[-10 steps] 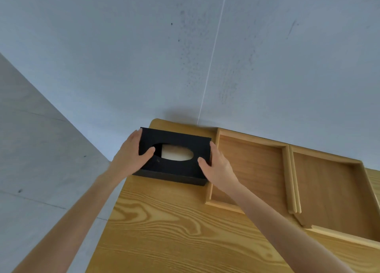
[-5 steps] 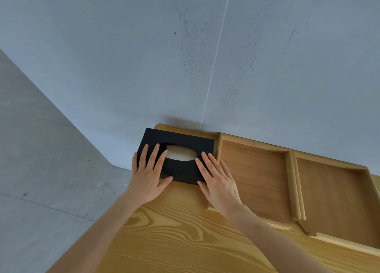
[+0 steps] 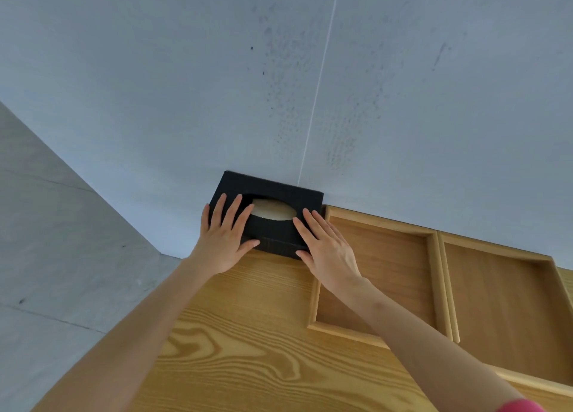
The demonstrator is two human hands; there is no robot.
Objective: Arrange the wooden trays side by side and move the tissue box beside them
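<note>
Box pressed flat into the table's far left corner, tight beside the trays.

Left hand (image 3: 224, 241) and right hand (image 3: 325, 244) lie flat, fingers spread, gripping nothing, on the black tissue box (image 3: 273, 228); its long axis runs along the wall (image 3: 403, 101), its right end next to the near tray (image 3: 381, 272), the second tray (image 3: 502, 312) alongside.

Two wooden trays sit on the surface (image 3: 248, 349): the left tray (image 3: 384, 266) and the right tray (image 3: 502, 306), touching along their long rims by the far edge. One black tissue box (image 3: 279, 194) stands at the far left corner, just beside the left tray. Two hands rest flat on the box: one left hand (image 3: 224, 238), one right hand (image 3: 325, 247).
</note>
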